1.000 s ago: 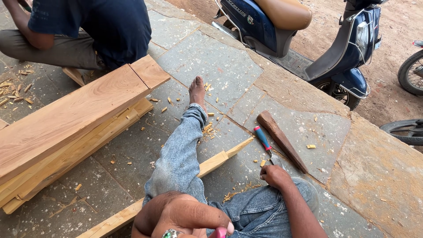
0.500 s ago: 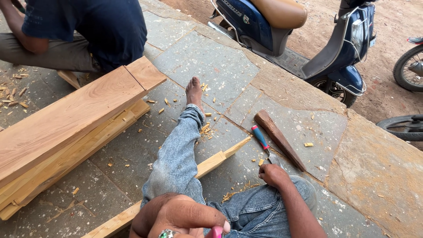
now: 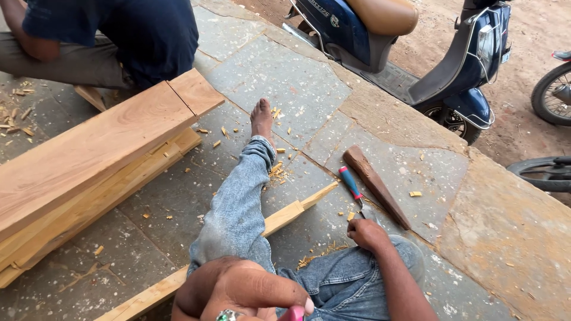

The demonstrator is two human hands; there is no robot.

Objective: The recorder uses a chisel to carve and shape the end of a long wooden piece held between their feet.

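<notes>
My left hand (image 3: 241,291) is close under the camera at the bottom edge. It wears a ring, and its fingers are closed on a small pink object (image 3: 293,314) that is mostly cut off. My right hand (image 3: 367,233) rests on my right knee with its fingers curled. It lies just at the metal end of a chisel (image 3: 352,185) with a red and blue handle, which lies on the stone floor. A dark wooden mallet (image 3: 376,184) lies beside the chisel. My left leg in jeans (image 3: 238,208) stretches over a thin wooden strip (image 3: 285,217).
A stack of thick planks (image 3: 89,154) lies at the left, with another person (image 3: 101,35) squatting behind it. Wood chips (image 3: 276,172) are scattered on the stone paving. A blue scooter (image 3: 404,41) stands at the paving edge, with other wheels (image 3: 550,95) at the right.
Both hands and the tools keep their places. Only the view has drifted slightly.
</notes>
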